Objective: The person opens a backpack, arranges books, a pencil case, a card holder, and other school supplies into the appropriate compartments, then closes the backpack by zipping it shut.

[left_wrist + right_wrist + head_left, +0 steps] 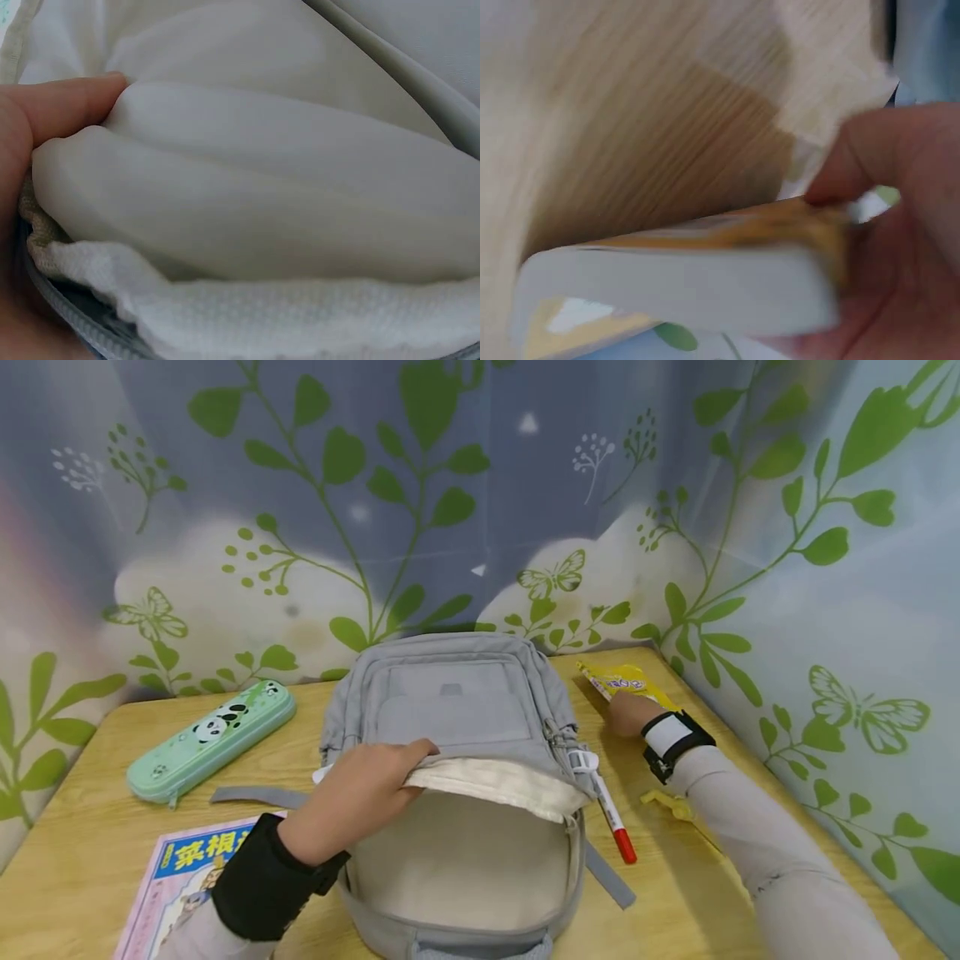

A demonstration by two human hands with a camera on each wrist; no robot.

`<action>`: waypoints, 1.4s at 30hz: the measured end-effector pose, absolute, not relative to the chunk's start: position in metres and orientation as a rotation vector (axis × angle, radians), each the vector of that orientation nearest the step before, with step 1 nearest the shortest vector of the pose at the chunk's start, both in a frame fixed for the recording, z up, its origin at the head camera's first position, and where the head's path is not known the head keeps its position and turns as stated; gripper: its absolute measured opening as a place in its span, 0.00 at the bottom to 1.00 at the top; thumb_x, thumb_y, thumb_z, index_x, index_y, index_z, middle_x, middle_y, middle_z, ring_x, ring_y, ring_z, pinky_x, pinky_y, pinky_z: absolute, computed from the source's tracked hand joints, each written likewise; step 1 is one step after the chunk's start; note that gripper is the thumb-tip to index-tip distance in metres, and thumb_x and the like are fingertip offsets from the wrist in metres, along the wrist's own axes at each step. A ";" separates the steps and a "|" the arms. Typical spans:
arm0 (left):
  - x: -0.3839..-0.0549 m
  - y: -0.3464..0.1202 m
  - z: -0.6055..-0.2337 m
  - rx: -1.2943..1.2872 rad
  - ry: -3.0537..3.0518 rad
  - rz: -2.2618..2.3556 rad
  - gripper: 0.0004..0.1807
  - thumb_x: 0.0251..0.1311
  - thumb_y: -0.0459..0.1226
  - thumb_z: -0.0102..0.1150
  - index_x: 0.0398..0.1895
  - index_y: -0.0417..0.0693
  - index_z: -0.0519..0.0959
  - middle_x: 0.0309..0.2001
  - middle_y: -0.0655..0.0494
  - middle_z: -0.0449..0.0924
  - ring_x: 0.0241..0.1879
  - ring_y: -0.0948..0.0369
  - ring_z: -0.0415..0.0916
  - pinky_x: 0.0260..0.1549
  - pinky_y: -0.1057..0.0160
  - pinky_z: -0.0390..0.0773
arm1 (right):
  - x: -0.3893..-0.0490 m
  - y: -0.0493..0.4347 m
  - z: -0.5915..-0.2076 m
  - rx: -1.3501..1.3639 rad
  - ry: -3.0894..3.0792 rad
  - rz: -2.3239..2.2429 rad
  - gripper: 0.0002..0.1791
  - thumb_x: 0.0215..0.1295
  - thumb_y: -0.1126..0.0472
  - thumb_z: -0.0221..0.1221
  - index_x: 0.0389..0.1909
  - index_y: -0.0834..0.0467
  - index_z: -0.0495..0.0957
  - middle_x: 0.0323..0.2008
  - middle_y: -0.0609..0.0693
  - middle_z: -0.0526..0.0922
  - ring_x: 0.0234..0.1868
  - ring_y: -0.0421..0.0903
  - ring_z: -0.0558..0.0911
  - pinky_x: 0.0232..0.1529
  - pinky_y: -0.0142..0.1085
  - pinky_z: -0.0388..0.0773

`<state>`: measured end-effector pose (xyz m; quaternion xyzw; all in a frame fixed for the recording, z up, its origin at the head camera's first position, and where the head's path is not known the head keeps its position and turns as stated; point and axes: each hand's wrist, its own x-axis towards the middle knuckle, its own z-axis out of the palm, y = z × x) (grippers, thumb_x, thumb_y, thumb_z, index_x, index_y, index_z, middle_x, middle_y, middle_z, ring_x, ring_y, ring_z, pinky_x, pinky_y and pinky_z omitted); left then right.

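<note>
A grey backpack [450,706] lies on the table with its main compartment unzipped, cream lining [457,860] showing inside. My left hand [360,797] pinches the edge of its opened flap and holds it up. In the left wrist view, the thumb [75,109] presses on the pale lining [262,195], and the zipper edge runs below. Right of the backpack, my right hand [630,714] grips a yellow packet [637,681] with printed lettering. The right wrist view shows the packet's pale, flat end [682,289] close up, blurred, between thumb and fingers.
A green panda pencil case [210,735] lies at the left, above a colourful book [176,877] partly covered by the left forearm. A red-capped white marker [613,818] and a small yellow object [669,803] lie right of the backpack. Leaf-patterned curtains [480,510] border the table [97,777].
</note>
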<state>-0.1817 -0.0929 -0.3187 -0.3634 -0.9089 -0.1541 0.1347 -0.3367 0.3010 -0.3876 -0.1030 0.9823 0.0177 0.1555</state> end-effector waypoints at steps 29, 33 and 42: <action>-0.214 -0.099 -0.323 -0.951 -2.737 -0.994 0.04 0.60 0.39 0.59 0.36 0.51 0.78 0.29 0.61 0.78 0.26 0.69 0.70 0.30 0.69 0.71 | -0.152 0.289 -0.261 -0.732 1.764 -2.133 0.22 0.76 0.66 0.32 0.63 0.58 0.67 0.45 0.53 0.83 0.39 0.44 0.86 0.36 0.35 0.82; -0.213 -0.101 -0.319 -0.970 -2.663 -1.088 0.07 0.63 0.37 0.56 0.42 0.52 0.80 0.38 0.59 0.82 0.33 0.67 0.77 0.36 0.68 0.76 | -0.143 0.261 -0.281 -0.653 1.446 -1.898 0.23 0.77 0.65 0.30 0.65 0.56 0.66 0.49 0.53 0.82 0.44 0.44 0.85 0.43 0.36 0.81; -0.216 -0.101 -0.307 -0.984 -2.603 -1.039 0.10 0.61 0.39 0.57 0.46 0.54 0.80 0.42 0.59 0.83 0.39 0.64 0.79 0.41 0.65 0.78 | -0.148 0.228 -0.341 -0.635 1.411 -1.638 0.22 0.76 0.61 0.37 0.66 0.64 0.62 0.54 0.50 0.80 0.53 0.42 0.80 0.55 0.37 0.76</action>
